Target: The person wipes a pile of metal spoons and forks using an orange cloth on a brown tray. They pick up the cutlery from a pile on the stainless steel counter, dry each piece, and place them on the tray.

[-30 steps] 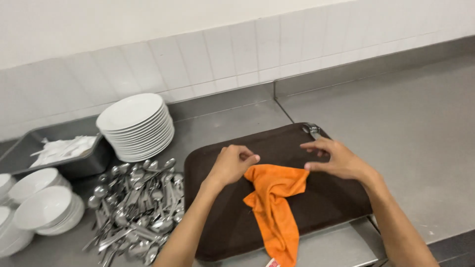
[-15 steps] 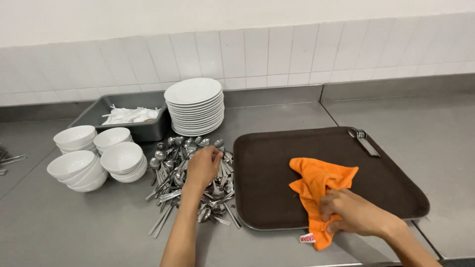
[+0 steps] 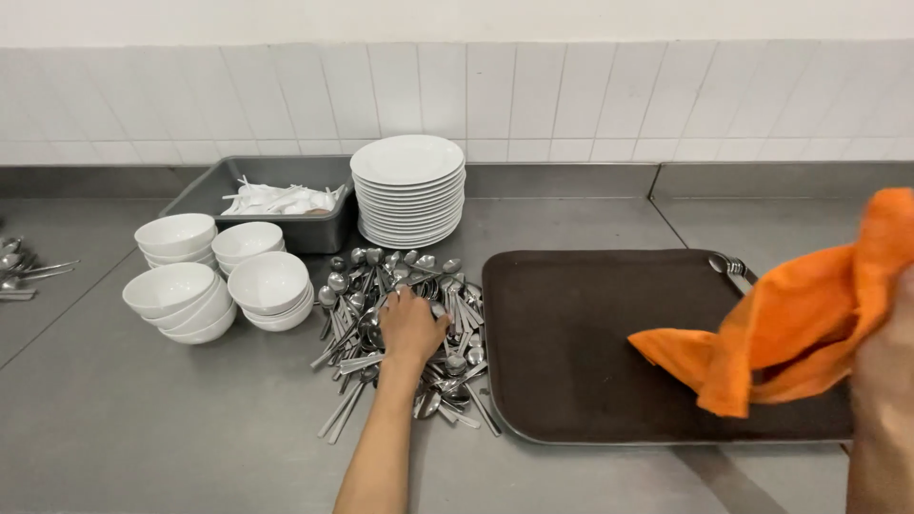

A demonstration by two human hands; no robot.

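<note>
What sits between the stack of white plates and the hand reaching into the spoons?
In the head view, only the far part of the heap of metal spoons lies between the stacked white plates and the left hand.

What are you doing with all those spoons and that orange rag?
The person's left hand rests on a heap of spoons lying on the steel counter. The right hand holds an orange cloth lifted above the brown tray. White bowls and a stack of plates stand behind.
</note>
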